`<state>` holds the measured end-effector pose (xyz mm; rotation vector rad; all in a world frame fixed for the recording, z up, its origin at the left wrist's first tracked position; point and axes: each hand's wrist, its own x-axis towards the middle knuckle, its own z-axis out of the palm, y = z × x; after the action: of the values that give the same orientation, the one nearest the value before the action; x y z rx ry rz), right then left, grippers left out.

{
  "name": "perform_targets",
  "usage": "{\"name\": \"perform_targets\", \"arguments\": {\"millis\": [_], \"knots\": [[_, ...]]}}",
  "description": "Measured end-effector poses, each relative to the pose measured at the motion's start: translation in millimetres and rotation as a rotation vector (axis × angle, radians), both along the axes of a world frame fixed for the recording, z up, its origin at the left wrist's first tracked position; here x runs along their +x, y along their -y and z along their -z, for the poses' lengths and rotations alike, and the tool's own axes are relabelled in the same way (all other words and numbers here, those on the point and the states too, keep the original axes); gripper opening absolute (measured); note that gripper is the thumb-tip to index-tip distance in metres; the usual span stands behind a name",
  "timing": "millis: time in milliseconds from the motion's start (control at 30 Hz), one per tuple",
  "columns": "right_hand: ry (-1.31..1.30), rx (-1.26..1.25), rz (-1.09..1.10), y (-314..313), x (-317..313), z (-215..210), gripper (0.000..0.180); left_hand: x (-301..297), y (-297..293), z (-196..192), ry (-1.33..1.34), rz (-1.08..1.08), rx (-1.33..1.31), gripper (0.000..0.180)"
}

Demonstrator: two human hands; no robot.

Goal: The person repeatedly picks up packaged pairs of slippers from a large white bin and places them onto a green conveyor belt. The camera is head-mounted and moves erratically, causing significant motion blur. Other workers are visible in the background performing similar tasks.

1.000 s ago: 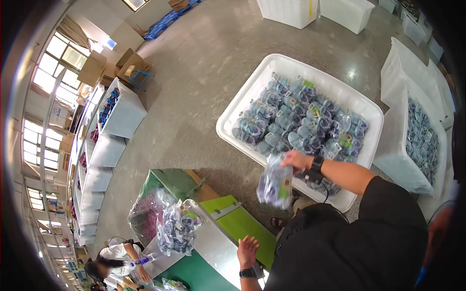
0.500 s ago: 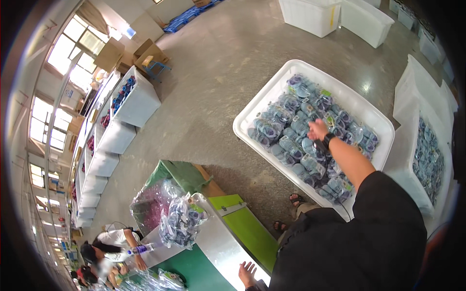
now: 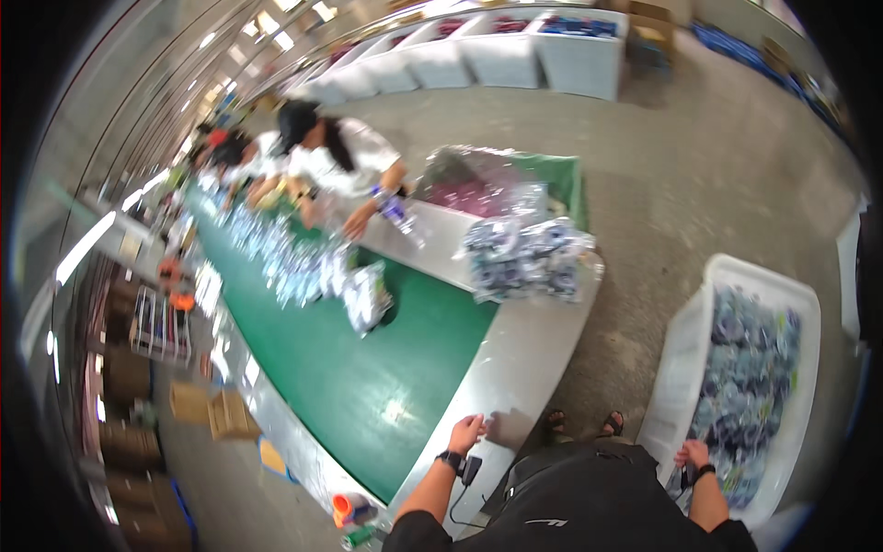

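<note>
My left hand (image 3: 467, 432) is above the metal edge of the conveyor table (image 3: 543, 354). Its fingers are curled in, and nothing shows in them. At the near left rim of a white bin (image 3: 676, 354), my right hand (image 3: 692, 454) is closed. A small dark thing shows beside its fingers, but I cannot make out whether they grip it. Inside that bin lie many clear bags of blue-grey items (image 3: 750, 368) that look like shoes. Black bands circle both wrists, and a small black box with a cable (image 3: 470, 471) hangs beside the left one.
Bagged items (image 3: 529, 258) are heaped on the table's far corner, by a green-lined box (image 3: 552, 175). More bags (image 3: 303, 271) lie along the green belt (image 3: 395, 386), where co-workers (image 3: 340, 156) handle them. An orange roll (image 3: 349, 508) sits at the table's near edge.
My view has swung left toward the belt. My right hand has drawn back from over the middle of the bin to its near rim. My left hand's fingers, spread before, are now curled.
</note>
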<state>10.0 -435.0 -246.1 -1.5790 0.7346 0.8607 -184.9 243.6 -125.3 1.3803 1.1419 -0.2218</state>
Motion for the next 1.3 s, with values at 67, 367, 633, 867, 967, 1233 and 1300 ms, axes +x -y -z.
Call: {"name": "perform_targets", "arguments": {"millis": [67,367,633,867,967,1233,1300], "knots": [[-0.076,0.04,0.046,0.0,0.1,-6.5,0.006,0.1,-29.8,6.3,0.066,0.01,0.072,0.042],[0.126,-0.013,-0.156,-51.0,28.4,-59.7,0.01,27.0,-222.6,15.3,0.117,-0.17,0.555,0.044],[0.04,-0.279,-0.422,-121.7,13.4,-148.1,0.038,87.3,-359.2,-32.0,0.186,-0.095,1.195,0.04],[-0.031,-0.433,-0.538,-172.4,19.6,-198.1,0.036,155.3,-407.4,-64.8,0.391,0.218,1.389,0.047],[-0.012,-0.435,-0.677,-187.9,32.8,-201.2,0.038,176.5,-442.2,-61.8,0.326,0.283,1.418,0.051],[0.076,-0.377,-0.764,-204.8,49.8,-203.0,0.042,132.9,-498.3,24.3,-0.275,-0.193,0.783,0.063],[0.111,-0.417,-0.82,-216.5,48.0,-211.8,0.041,123.4,-483.6,51.3,-0.177,-0.336,0.75,0.068]]}}
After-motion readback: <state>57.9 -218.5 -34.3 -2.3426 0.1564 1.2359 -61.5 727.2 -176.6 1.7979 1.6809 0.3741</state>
